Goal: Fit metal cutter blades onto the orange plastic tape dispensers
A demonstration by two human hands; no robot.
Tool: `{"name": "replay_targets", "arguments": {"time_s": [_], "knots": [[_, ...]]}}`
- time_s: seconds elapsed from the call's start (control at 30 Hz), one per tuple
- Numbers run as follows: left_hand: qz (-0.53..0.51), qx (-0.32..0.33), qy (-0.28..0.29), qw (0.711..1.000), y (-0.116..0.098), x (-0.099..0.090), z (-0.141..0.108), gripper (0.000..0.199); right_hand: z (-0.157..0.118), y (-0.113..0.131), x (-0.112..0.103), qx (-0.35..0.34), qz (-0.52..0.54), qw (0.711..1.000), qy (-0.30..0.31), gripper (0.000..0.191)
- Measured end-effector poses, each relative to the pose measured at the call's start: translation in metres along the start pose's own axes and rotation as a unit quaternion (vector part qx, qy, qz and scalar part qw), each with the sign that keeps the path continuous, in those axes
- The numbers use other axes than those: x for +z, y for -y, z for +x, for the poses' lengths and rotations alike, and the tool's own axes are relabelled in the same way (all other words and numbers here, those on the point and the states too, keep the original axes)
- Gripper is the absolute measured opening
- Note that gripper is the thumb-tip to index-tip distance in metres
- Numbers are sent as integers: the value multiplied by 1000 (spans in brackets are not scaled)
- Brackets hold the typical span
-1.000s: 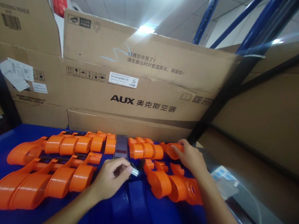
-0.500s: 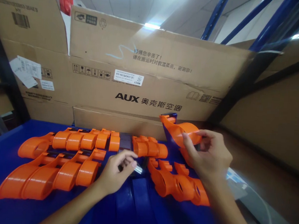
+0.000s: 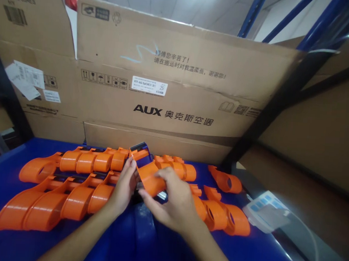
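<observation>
An orange plastic piece with a wide curved band and a dark blue end, which looks like a tape dispenser, is tilted up between my hands above the middle of the blue surface. My right hand grips its lower band with thumb and fingers. At its left edge my left hand closes on it with the fingertips. A shiny metallic strip shows just beneath, mostly hidden. Matching dispensers stand in rows to the left and right, and a single one lies at the right rear.
Behind the blue table top rises a large cardboard sheet. Dark posts frame the sides. A white and light-blue device with a cable sits at the right edge.
My right hand has brought the dispenser from the right to the middle. My left hand has moved slightly left and taken hold of it. A single dispenser at the right rear is now uncovered.
</observation>
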State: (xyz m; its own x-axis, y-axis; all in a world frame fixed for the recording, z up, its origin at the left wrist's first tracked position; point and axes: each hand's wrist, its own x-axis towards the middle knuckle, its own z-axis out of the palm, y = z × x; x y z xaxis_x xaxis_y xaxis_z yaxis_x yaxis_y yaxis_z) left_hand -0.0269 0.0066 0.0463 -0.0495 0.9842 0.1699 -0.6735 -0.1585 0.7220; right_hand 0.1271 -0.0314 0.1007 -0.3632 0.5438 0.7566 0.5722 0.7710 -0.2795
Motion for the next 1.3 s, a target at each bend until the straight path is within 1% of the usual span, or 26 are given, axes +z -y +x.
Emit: {"name": "replay_targets", "arguments": {"time_s": [0.03,0.1,0.17,0.23,0.3,0.37,0.43,0.5,0.57,0.67,0.9,0.97,1.07,1.2,1.3], "knots": [[4,0,-21,1000,0,0,0,42,-2,-3,4,3,25,1000,11,31],[24,2,-46,999,-1,0,0,39,-4,-11,12,36,84,996,-5,23],[60,3,-49,997,-1,-2,0,40,-2,-22,19,109,150,981,-60,19],[107,2,-56,993,0,-4,0,40,1,-32,28,188,209,955,-95,21],[146,0,-55,988,1,-5,-2,39,2,-39,35,244,254,932,-87,27],[166,2,-33,986,2,-5,-5,38,-1,-44,41,272,286,917,-59,33],[178,11,-8,984,1,-4,-8,37,-6,-45,42,285,304,908,-34,32],[196,25,8,980,1,-2,-10,36,-12,-45,41,295,312,903,-17,26],[217,41,33,975,1,-1,-10,37,-16,-45,38,302,315,900,-9,20],[236,58,69,968,2,-1,-10,37,-18,-44,33,309,312,899,-3,18],[194,87,90,973,5,0,-13,50,-17,-42,31,308,288,907,-7,19],[190,86,87,974,5,1,-15,49,-18,-41,32,305,286,908,3,18],[186,83,59,977,4,3,-14,50,-20,-42,36,304,288,908,17,16],[187,91,13,978,2,8,-9,62,-23,-41,41,312,302,901,20,16],[188,92,1,978,1,12,-5,65,-24,-41,43,313,306,899,20,22]]}}
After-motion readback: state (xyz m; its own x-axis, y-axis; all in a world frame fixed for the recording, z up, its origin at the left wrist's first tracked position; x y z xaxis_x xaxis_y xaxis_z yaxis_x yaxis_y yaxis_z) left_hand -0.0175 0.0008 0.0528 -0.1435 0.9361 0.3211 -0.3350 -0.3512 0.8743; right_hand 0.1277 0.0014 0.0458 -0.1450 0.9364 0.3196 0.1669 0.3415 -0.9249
